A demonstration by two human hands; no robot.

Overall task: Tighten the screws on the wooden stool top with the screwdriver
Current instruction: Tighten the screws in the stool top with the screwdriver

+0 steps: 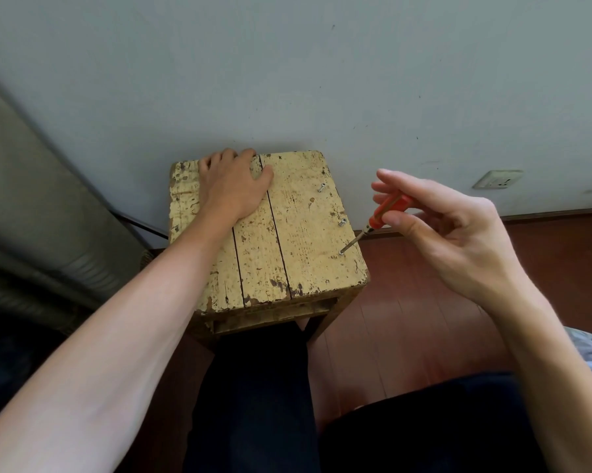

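Head view: nearest screw (pixel 341 254), on the stool top's (pixel 298 240) right edge, has the screwdriver (pixel 380 218) tip seated in it, shaft tilted up-right. Right hand (pixel 458 233) pinches the orange handle between thumb and fingertips. Left hand (pixel 235 186) lies flat on the far-left planks, steadying. Looks like the first screw is being driven; two more screws (pixel 342 222) behind it stand proud. Next: hold the tip engaged, twist.

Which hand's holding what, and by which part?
The right hand pinches the screwdriver by its orange handle, tip on the nearest screw. The left hand holds nothing; it rests on the stool top.
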